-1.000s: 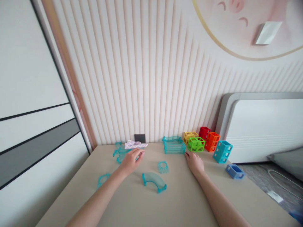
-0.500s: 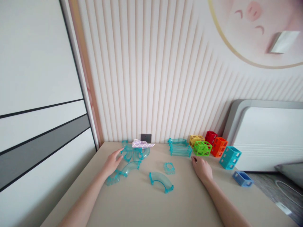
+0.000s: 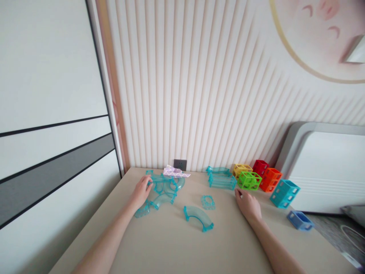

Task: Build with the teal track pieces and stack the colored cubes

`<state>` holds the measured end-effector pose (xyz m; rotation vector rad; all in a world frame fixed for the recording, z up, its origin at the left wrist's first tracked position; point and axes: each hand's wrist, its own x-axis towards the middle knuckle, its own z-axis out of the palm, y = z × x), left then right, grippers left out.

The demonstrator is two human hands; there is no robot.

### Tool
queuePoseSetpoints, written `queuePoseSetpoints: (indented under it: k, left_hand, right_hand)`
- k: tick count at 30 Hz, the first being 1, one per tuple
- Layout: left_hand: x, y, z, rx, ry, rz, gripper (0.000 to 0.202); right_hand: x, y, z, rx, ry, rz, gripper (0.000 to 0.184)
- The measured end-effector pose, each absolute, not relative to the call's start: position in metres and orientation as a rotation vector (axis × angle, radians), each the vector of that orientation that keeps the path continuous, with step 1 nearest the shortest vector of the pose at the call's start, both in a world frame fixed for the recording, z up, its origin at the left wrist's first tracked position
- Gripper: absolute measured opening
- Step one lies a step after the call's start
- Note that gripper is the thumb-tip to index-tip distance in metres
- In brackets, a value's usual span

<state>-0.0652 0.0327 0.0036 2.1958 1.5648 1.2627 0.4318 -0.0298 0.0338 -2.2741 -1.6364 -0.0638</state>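
My left hand [image 3: 142,192] pinches the left end of a straight translucent teal track piece [image 3: 162,180] among a cluster of similar parts. Below it lie a curved track piece [image 3: 164,199] and a flat teal connector [image 3: 142,211], partly hidden by the hand. My right hand [image 3: 248,205] rests on the table, fingers curled in and nothing seen in them. Just beyond its fingertips are straight teal track pieces [image 3: 222,181]. Between the hands lie a square teal connector with a round hole [image 3: 208,202] and another curved track piece [image 3: 199,218].
At the right stand openwork blocks: yellow [image 3: 242,169], green [image 3: 249,180], red [image 3: 260,167], orange [image 3: 271,180], teal [image 3: 285,193] and blue [image 3: 300,220]. A purple patterned item [image 3: 175,172] lies by the wall socket [image 3: 180,164]. A ribbed wall [image 3: 171,83] backs the table [image 3: 176,251].
My left hand has closed on the straight teal track piece, which has shifted slightly. My right hand stays resting on the table. The view has turned a little to the left.
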Motion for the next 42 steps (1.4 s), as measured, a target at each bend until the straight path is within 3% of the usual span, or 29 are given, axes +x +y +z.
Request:
queuePoseSetpoints:
  k: [25, 42]
  left_hand:
    - [-0.062, 0.030, 0.007, 2.174, 1.533, 1.479, 0.020]
    - [-0.060, 0.020, 0.030, 1.648, 1.508, 1.590, 0.037]
  right_hand:
    - [0.433, -0.029, 0.031, -2.231, -1.651, -0.076, 0.038]
    - [0.434, -0.028, 0.029, -2.244, -1.667, -0.088, 0.039]
